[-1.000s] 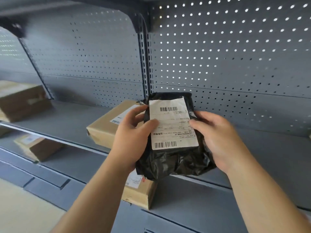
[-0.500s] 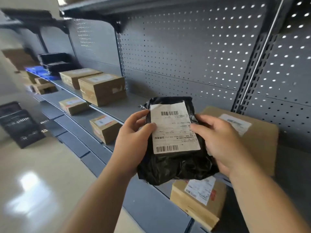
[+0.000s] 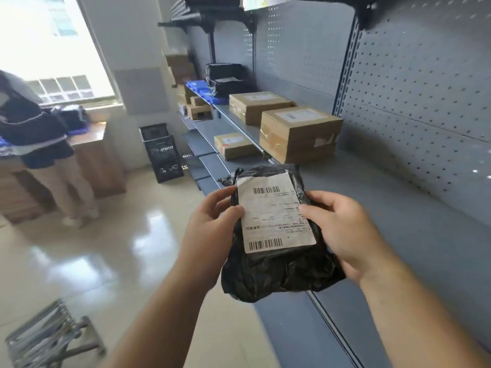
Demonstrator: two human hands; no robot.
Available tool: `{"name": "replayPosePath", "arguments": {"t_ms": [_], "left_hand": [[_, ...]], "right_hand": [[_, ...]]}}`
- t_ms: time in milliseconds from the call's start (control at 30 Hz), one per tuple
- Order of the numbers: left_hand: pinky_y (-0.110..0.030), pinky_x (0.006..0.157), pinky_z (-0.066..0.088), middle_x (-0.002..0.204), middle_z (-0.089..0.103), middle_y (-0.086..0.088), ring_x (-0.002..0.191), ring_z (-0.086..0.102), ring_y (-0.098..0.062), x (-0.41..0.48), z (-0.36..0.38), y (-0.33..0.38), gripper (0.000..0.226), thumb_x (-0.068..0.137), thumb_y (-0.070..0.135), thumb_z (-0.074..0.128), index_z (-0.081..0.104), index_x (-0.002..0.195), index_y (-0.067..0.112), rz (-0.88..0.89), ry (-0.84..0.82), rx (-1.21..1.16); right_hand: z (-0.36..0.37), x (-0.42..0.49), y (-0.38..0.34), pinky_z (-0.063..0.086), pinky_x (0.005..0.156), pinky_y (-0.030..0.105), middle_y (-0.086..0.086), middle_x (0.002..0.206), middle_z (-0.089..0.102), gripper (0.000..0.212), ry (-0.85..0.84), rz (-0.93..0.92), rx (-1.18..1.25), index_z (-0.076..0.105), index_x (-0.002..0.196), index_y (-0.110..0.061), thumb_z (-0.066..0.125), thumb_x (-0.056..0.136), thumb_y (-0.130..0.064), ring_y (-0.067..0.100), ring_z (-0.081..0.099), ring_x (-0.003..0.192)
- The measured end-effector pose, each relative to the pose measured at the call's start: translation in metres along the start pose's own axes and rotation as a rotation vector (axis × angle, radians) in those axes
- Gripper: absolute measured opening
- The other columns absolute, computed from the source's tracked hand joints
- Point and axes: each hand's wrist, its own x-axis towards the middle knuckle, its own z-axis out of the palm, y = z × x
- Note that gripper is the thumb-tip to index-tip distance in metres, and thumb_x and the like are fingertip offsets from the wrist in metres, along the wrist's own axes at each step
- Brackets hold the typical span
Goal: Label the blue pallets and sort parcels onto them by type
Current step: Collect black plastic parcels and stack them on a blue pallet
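Bag in hand, view swung left down the aisle.

Both my left hand (image 3: 212, 229) and right hand (image 3: 345, 235) clasp the black bag (image 3: 276, 272), label up, off the shelf (image 3: 398, 208); blue pallets (image 3: 199, 87) now show far ahead, so carrying comes next.

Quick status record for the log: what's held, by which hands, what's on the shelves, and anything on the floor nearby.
held item: black plastic mailer bag with white barcode label facing up
left hand: grips bag's left edge, thumb on label
right hand: grips bag's right edge
upper shelf: two brown cardboard boxes, black bags farther back
blue pallet: far end of shelf
floor: black plastic crate
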Motion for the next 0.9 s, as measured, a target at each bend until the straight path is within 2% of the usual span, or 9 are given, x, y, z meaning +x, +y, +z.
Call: {"name": "replayPosePath", "arguments": {"t_ms": [133,267,433,567,733,900], "left_hand": [[-0.035,0.062,0.062,0.098,0.079,0.008,0.082,0.075,-0.017,0.046,-0.026,0.003,0.031,0.099,-0.001,0.055,0.069,0.114,0.022,0.013,0.133,-0.021],[-0.03,0.06,0.059,0.1,0.079,0.007,0.084,0.075,-0.015,0.086,-0.045,0.008,0.029,0.1,0.0,0.055,0.069,0.115,0.02,0.017,0.259,-0.031],[-0.039,0.072,0.063,0.106,0.078,0.005,0.091,0.076,-0.019,0.131,-0.078,0.008,0.029,0.099,0.002,0.057,0.069,0.115,0.023,0.03,0.422,-0.022],[-0.043,0.077,0.064,0.103,0.078,0.005,0.093,0.077,-0.021,0.168,-0.109,0.007,0.028,0.1,0.002,0.057,0.069,0.113,0.024,0.012,0.468,-0.027],[-0.047,0.082,0.064,0.105,0.078,0.005,0.096,0.077,-0.022,0.228,-0.154,0.006,0.028,0.1,0.003,0.058,0.068,0.115,0.024,-0.008,0.496,-0.035],[-0.053,0.088,0.062,0.107,0.077,0.005,0.098,0.076,-0.023,0.304,-0.218,0.019,0.029,0.099,0.003,0.058,0.069,0.114,0.026,-0.008,0.479,-0.031]], "right_hand": [[0.043,0.062,0.001,0.063,0.076,0.037,-0.009,0.097,0.08,0.017,-0.16,0.019,0.031,0.073,0.098,-0.029,0.065,0.098,-0.013,0.014,0.077,0.092],[0.081,0.12,-0.005,0.062,0.072,0.036,-0.002,0.096,0.08,0.019,-0.287,0.059,0.06,0.071,0.11,-0.02,0.063,0.099,-0.007,0.018,0.078,0.088],[0.139,0.175,-0.005,0.064,0.075,0.039,-0.002,0.1,0.08,0.021,-0.4,0.063,0.051,0.07,0.117,-0.02,0.065,0.098,-0.01,0.018,0.078,0.089],[0.184,0.213,-0.001,0.065,0.078,0.042,-0.003,0.099,0.08,0.019,-0.458,0.082,0.035,0.071,0.112,-0.023,0.066,0.097,-0.011,0.017,0.078,0.089],[0.248,0.264,0.002,0.064,0.077,0.041,0.0,0.1,0.08,0.022,-0.476,0.106,0.032,0.07,0.116,-0.018,0.065,0.098,-0.008,0.019,0.078,0.089],[0.33,0.325,-0.008,0.064,0.076,0.042,0.0,0.098,0.08,0.02,-0.482,0.104,0.013,0.07,0.114,-0.018,0.065,0.097,-0.008,0.021,0.078,0.088]]}}
